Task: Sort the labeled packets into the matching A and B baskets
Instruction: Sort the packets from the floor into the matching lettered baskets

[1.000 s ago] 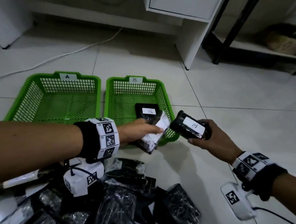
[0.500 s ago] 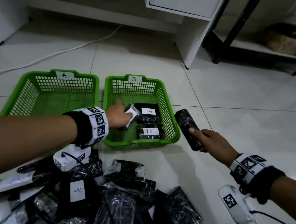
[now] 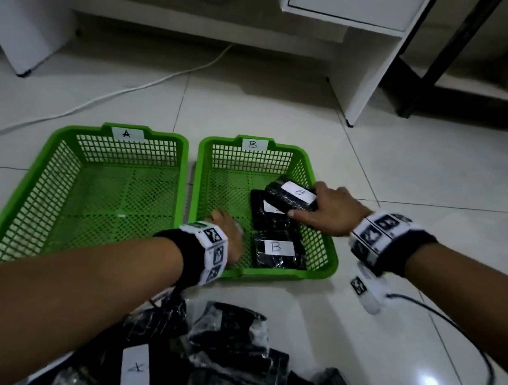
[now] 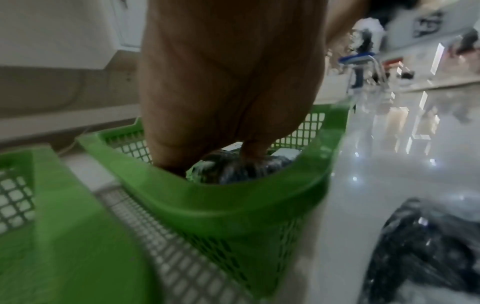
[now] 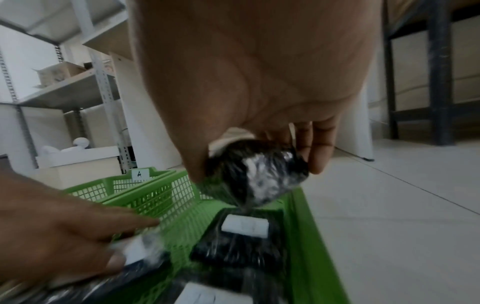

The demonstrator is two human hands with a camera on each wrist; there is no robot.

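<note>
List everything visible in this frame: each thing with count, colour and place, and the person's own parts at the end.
A basket: one, green, on the floor at left, no packets visible in it.
B basket: one, green, right of the A basket.
Lying packets: two, black with white labels, flat on the right side of the B basket.
Held packet: one, black, white label, over the B basket's right wall.
Left packet: one, black with white, low in the B basket.
Pile: many black packets, on the floor, nearest the camera.
Cable: one, white, across the tiles behind the baskets.
Cabinet: one, white, behind at right.
Left hand: inside the B basket, holding the left packet.
Right hand: gripping the held packet.
</note>
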